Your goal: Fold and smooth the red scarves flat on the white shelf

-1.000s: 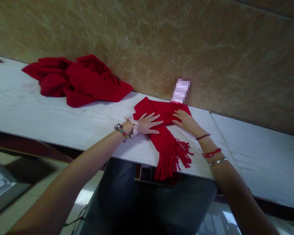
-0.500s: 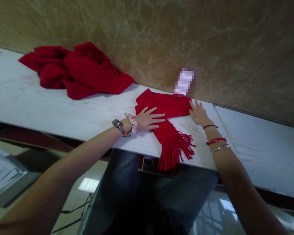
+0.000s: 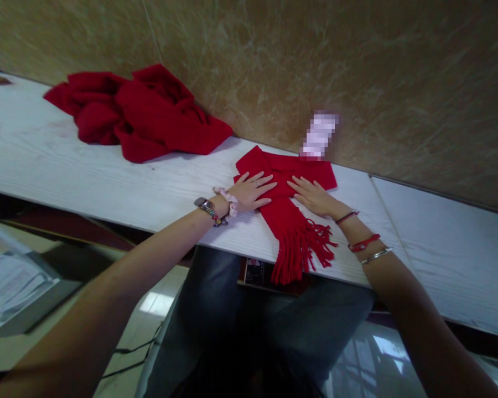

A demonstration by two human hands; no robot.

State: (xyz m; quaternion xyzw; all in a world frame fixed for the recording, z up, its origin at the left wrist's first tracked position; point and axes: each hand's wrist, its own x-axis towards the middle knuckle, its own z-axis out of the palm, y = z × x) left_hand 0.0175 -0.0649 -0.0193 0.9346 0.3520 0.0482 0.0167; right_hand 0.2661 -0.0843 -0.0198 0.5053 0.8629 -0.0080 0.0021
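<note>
A folded red scarf point(image 3: 280, 218) lies on the white tabletop point(image 3: 174, 190), its fringe hanging over the near edge. My left hand point(image 3: 253, 192) rests flat on the scarf's left part, fingers stretched out and pointing right. Across from it, my right hand point(image 3: 313, 196) lies palm down on the right part, fingers extended toward the left hand. A short gap of red cloth shows between the fingertips. Neither hand grips anything; the cloth under the palms is hidden.
A crumpled heap of red cloth point(image 3: 149, 116) sits at the back left against the marbled wall point(image 3: 240, 66). Behind the scarf leans a blurred-out, phone-shaped bright object point(image 3: 320, 135). Papers point(image 3: 14, 282) fill a grey box at lower left, and black cables point(image 3: 133, 362) trail near the floor.
My right hand has slid left from the scarf's right end onto its middle. My left hand stays flat on the cloth. The whole view has shifted slightly.
</note>
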